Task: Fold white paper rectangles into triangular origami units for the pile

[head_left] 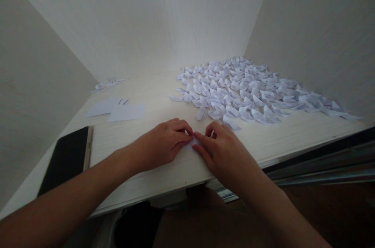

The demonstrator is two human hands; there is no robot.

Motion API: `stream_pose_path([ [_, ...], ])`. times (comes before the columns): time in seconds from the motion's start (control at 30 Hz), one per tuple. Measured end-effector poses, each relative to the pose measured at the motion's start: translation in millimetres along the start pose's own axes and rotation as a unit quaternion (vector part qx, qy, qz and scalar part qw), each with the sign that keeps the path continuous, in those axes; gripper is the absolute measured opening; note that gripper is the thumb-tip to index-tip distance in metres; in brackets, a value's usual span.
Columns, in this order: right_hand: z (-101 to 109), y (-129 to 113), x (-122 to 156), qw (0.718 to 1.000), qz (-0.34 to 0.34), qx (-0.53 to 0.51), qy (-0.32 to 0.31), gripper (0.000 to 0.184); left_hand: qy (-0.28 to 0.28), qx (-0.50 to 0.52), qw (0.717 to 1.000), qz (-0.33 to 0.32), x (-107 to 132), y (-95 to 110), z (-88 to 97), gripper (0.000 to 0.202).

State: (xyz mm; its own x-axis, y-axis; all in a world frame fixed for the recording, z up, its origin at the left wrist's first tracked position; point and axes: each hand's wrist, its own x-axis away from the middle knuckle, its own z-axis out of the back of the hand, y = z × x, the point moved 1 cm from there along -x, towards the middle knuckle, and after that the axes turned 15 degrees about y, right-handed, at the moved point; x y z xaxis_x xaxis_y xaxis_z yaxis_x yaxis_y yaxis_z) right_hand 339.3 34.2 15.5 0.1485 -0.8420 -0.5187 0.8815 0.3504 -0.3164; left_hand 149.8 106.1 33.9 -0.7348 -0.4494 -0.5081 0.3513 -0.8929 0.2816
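Observation:
My left hand (pixel 164 142) and my right hand (pixel 221 150) meet near the front edge of a pale wooden desk (pixel 152 95). Both have curled fingers pressed down on a small piece of white paper (pixel 190 145), which is mostly hidden under them. Just beyond my right hand spreads a large heap of folded white paper boats (pixel 246 91).
A dark phone (pixel 66 158) lies at the left near the front edge. Flat white paper sheets (pixel 117 109) lie behind it. A few folded scraps (pixel 107 83) sit at the back left. Plain walls close in the desk on three sides.

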Motion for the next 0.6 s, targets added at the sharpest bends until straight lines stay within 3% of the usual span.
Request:
stream_pose_path([
  [0.6, -0.4, -0.1, 1.0, 1.0, -0.012, -0.001, -0.006, 0.029, -0.011, 0.006, 1.0, 0.01, -1.3, -1.5, 1.1, 0.026],
])
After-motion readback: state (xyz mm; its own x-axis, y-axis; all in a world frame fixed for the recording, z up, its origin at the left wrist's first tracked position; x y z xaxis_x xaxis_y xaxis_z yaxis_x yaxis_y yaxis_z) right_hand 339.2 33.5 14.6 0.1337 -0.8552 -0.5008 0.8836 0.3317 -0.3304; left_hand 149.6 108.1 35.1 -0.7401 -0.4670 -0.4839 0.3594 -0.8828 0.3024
